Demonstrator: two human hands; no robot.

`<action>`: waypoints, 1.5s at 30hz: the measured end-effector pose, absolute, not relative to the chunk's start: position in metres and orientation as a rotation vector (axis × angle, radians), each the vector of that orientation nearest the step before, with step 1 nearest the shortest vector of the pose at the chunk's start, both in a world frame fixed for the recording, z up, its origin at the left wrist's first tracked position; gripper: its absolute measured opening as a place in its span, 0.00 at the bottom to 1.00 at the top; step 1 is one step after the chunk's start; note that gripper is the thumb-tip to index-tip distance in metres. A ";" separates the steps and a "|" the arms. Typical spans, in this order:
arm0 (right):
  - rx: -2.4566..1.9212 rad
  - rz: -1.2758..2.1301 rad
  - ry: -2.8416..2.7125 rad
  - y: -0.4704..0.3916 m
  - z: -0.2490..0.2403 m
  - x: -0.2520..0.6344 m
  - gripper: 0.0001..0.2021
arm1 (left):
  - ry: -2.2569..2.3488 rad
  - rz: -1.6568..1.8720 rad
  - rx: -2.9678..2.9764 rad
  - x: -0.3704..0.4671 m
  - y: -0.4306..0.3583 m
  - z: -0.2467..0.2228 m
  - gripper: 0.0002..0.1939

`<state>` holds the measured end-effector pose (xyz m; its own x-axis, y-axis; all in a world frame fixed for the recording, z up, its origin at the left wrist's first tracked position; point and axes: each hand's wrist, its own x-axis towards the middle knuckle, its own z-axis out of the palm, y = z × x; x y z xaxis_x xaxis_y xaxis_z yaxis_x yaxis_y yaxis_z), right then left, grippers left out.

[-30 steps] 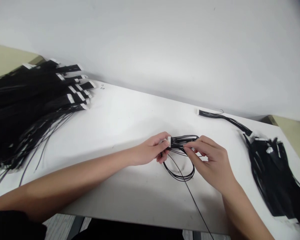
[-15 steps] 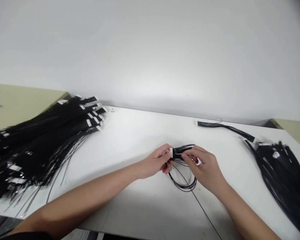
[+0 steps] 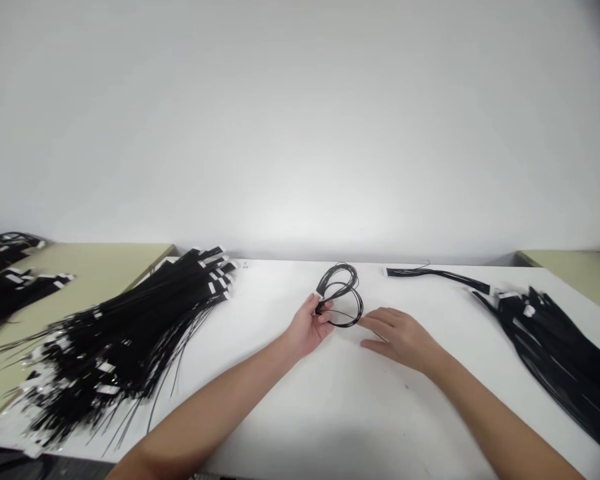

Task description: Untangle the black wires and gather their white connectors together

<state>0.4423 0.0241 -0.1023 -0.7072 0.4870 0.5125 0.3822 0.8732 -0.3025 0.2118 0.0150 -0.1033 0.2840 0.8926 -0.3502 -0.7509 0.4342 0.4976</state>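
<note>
My left hand [image 3: 306, 329] is closed on a wire harness [image 3: 325, 283], with the thumb over the white connector [image 3: 319, 297] at its end. Thin black wires leave the connector and curl into two round loops, one toward the back wall and one to the right. Just right of the lower loop is my right hand [image 3: 403, 339], its thumb and fingers apart. A short dark line shows between those fingers, too faint to tell whether it is a wire.
On the left lies a big pile of black wire harnesses [image 3: 145, 327] with white connectors. A second harness stack [image 3: 555, 353] covers the right side, and one harness [image 3: 445, 275] stretches behind it. More bundles [image 3: 25, 287] rest on the yellowish table [image 3: 105, 260] at far left.
My right hand has let go of the wires and moved off to the right with its fingers spread. The wire loops now stand out beyond my left hand. The camera view has tilted upward.
</note>
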 end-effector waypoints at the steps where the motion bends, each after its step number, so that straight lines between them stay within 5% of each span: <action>1: -0.614 0.250 -2.437 0.021 -0.102 0.438 0.11 | 0.640 1.112 0.257 0.212 0.014 -0.103 0.14; 19: -0.725 0.834 -2.257 0.020 -0.104 0.427 0.10 | 0.679 1.078 0.345 0.214 0.014 -0.103 0.16; 23: -0.757 1.018 -1.980 0.022 -0.108 0.424 0.05 | 0.702 1.067 0.382 0.214 0.015 -0.107 0.17; 35: -0.892 1.193 -0.837 0.044 -0.099 0.442 0.14 | 0.804 0.990 0.672 0.223 0.013 -0.110 0.19; 45: -1.035 1.247 -1.078 0.014 -0.074 0.437 0.08 | 0.839 0.940 0.824 0.225 0.007 -0.109 0.13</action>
<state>0.4368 0.0136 -0.0743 0.0197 0.9986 0.0499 -0.1934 0.0528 -0.9797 0.2251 0.0067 -0.1087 0.3453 0.9082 -0.2365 -0.3385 0.3555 0.8712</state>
